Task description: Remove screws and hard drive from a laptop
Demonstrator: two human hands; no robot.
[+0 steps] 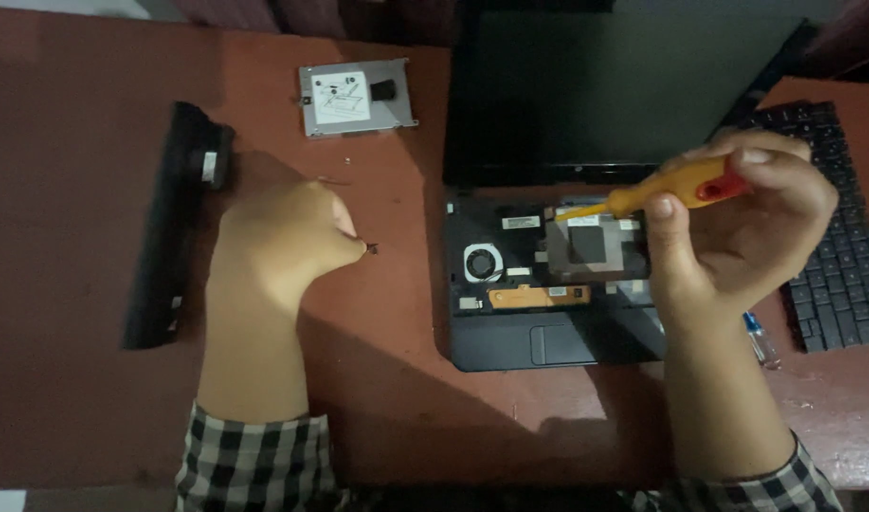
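Note:
My right hand [738,232] grips an orange-handled screwdriver [671,186] with a red end, its tip pointing left over the opened small laptop [548,275]. The laptop's keyboard cover is off, showing a round fan [483,262], a dark board and an orange ribbon strip [539,297]. My left hand [278,242] hovers over the brown table to the left of the laptop, its fingertips pinched on a tiny dark screw [371,248].
A long black battery pack [169,223] lies at the left. A silver hard-drive caddy [356,97] sits at the back. The removed black keyboard [837,237] rests at the right, with a small blue-tipped tool [762,339] beside it. The laptop screen [605,90] stands open behind.

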